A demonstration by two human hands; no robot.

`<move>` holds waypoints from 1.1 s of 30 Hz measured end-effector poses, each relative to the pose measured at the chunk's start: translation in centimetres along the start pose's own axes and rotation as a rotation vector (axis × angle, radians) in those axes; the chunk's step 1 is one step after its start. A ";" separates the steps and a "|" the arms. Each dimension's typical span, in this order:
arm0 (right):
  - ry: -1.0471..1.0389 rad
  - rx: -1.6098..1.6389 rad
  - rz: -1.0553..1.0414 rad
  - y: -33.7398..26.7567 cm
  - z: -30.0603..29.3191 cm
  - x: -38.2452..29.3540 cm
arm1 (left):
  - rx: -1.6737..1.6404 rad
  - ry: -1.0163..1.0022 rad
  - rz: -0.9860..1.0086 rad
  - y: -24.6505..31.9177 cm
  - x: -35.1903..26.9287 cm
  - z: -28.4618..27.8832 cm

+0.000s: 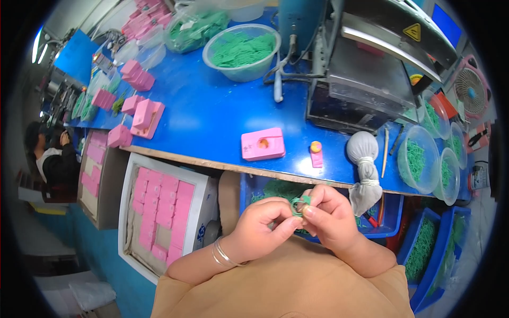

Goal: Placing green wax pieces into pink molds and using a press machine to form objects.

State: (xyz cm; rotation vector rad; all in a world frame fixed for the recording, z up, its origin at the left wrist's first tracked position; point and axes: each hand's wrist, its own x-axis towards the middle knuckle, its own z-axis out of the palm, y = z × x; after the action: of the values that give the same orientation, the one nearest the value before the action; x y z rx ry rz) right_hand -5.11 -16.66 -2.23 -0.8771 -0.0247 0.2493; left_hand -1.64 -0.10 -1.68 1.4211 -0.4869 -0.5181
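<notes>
My left hand and my right hand meet in front of my body. Between their fingertips they pinch a small green ring-like piece, probably wax; fingers partly cover it. Directly beneath lies a blue plastic tray with loose green pieces and a red-and-black tool. Beyond, on the blue tabletop, sits a pink rubber mould block with a round hollow. To its right is a small pink piece with an orange-yellow end. A knotted whitish cloth pouch hangs over the table edge.
A metal machine stands at the back right. Clear bowls of green pieces line the right; a larger bowl is at the back. Pink blocks stand at left, above a white-framed box. A person sits far left.
</notes>
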 end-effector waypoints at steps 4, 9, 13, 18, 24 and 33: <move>0.095 -0.578 -0.524 -0.6 -0.9 -0.4 | 0.194 0.024 0.100 -0.3 0.0 -0.3; 0.615 -0.838 -1.093 -6.0 -4.6 -1.6 | 0.706 0.181 0.481 -0.2 1.1 -1.6; 1.041 -1.104 -1.166 -10.3 -9.5 -5.6 | 1.293 0.428 0.475 0.4 3.5 -2.7; 1.199 -1.312 -0.963 -10.9 -10.7 -6.5 | 1.353 0.317 0.186 -0.9 5.3 -4.0; 1.186 -1.734 -0.757 -11.8 -10.7 -6.3 | 1.057 0.329 0.204 -2.4 5.0 -4.1; 0.007 -1.579 -1.022 -6.3 -2.6 -2.6 | -0.093 -0.018 0.135 -1.9 3.5 0.2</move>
State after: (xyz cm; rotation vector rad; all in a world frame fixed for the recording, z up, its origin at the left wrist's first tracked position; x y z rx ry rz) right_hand -6.04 -23.06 1.12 -2.2717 -0.7236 -0.8852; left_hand 0.93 -2.52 -3.50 1.2862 -0.5617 -0.4397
